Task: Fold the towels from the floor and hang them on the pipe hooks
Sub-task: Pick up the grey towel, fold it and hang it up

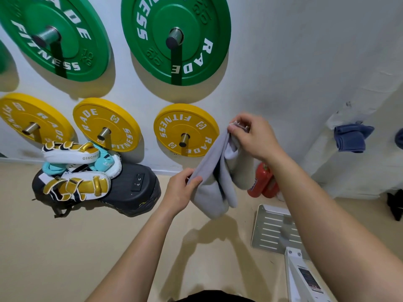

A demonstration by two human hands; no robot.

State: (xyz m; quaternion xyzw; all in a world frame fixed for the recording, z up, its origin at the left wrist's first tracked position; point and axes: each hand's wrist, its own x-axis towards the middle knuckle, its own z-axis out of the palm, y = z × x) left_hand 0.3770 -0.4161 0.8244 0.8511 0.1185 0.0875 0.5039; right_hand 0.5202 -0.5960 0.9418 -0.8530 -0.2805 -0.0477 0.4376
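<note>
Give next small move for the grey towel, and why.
Probably bring the left hand up to the right hand to halve the grey towel: both hands pinch it in mid-air, it hangs loose and bunched, while a blue towel already hangs at the pipe.

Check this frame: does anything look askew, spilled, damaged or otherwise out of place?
Nothing spilled or damaged. The grey towel hangs bunched between the left hand and right hand, not yet folded flat. The blue towel already hangs on the pipe, slightly rumpled.
</note>
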